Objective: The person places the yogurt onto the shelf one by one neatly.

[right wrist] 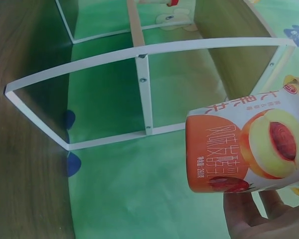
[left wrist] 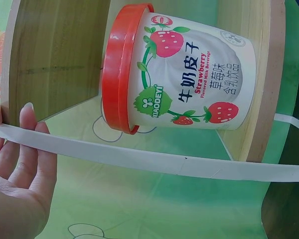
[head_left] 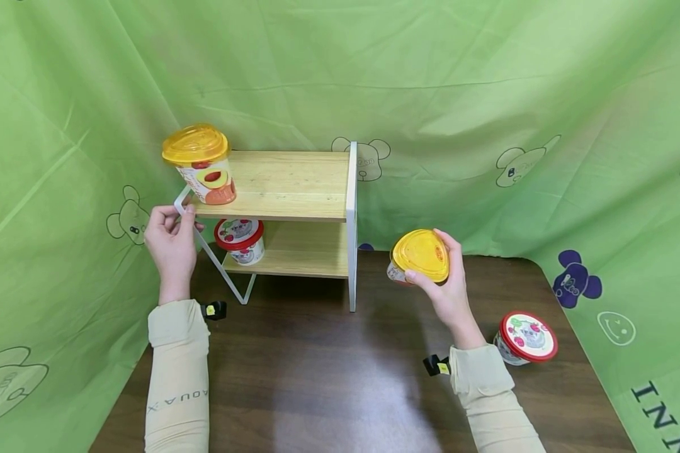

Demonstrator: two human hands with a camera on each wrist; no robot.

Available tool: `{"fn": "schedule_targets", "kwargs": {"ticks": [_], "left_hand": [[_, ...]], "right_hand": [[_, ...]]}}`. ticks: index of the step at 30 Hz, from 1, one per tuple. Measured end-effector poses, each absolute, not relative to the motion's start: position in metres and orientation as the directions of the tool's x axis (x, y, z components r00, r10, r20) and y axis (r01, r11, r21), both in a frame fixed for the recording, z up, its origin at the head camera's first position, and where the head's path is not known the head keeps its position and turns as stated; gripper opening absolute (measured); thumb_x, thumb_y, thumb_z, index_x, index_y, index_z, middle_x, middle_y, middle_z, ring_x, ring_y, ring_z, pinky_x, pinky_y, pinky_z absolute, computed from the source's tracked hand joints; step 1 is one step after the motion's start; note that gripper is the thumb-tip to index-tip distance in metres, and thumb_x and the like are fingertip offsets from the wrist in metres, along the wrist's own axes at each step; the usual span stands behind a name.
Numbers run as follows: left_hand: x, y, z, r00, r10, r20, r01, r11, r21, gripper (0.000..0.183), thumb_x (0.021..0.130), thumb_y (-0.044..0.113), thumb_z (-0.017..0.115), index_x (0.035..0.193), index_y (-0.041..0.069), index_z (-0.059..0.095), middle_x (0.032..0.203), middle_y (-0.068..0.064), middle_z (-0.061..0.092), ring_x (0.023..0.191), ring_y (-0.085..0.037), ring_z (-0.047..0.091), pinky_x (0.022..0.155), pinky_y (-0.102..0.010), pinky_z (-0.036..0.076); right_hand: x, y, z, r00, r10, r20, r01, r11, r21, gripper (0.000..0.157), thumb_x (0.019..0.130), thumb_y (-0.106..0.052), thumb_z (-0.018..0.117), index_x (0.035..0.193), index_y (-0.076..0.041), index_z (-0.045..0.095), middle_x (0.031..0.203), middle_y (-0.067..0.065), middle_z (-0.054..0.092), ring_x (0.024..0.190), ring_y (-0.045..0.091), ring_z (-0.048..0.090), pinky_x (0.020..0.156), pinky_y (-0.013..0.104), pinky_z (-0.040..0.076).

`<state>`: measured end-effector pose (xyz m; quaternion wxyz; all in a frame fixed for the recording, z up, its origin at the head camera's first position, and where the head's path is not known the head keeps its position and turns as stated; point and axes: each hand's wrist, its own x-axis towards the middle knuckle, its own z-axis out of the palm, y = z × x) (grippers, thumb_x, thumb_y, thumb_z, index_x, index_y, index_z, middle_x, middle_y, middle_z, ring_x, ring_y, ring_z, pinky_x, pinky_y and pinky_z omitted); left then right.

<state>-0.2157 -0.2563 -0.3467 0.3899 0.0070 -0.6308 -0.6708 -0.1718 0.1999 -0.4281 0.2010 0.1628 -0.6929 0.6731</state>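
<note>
My left hand [head_left: 172, 242] grips the white metal frame [left wrist: 154, 162] at the upper left corner of a two-tier wooden shelf [head_left: 294, 182]. Right above it, a yogurt cup with a yellow lid [head_left: 199, 163] stands on the top board's left end. Below, a red-lidded strawberry milk tub [left wrist: 189, 72] sits on the lower board. Right of the shelf, my right hand [head_left: 450, 286] holds a second yellow-lidded yogurt cup [right wrist: 249, 142] above the table, thumb and fingers around its upper part. A peach picture shows on its side in the right wrist view.
Another red-lidded tub [head_left: 526, 338] stands on the dark wooden table [head_left: 317, 371], beside my right sleeve. Green printed cloth [head_left: 430, 82] hangs behind the shelf and along both sides. The shelf's right side frame [head_left: 352, 226] rises between the boards and my right hand.
</note>
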Motion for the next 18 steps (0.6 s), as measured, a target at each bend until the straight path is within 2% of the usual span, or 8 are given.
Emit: {"fn": "schedule_targets", "kwargs": {"ticks": [10, 18], "left_hand": [[-0.216, -0.256, -0.347, -0.693, -0.529, 0.491, 0.522, 0.103, 0.847, 0.008, 0.095, 0.000, 0.071, 0.094, 0.002, 0.063, 0.116, -0.019, 0.072, 0.058, -0.018, 0.062, 0.059, -0.021, 0.058], [-0.216, -0.257, -0.347, -0.687, -0.526, 0.501, 0.515, 0.134, 0.846, 0.009, 0.096, 0.002, 0.071, 0.093, 0.005, 0.063, 0.116, -0.018, 0.072, 0.058, -0.016, 0.062, 0.059, -0.022, 0.058]], "right_hand": [[-0.165, 0.192, -0.418, -0.863, 0.015, 0.506, -0.506, -0.021, -0.862, 0.082, 0.084, 0.008, 0.073, 0.153, -0.012, 0.034, 0.139, 0.015, 0.048, 0.120, 0.030, 0.050, 0.098, 0.027, 0.050], [-0.161, 0.187, -0.413, -0.870, -0.013, 0.493, -0.493, -0.016, -0.870, 0.081, 0.086, 0.007, 0.071, 0.154, -0.012, 0.032, 0.139, 0.012, 0.048, 0.121, 0.030, 0.049, 0.099, 0.027, 0.050]]}}
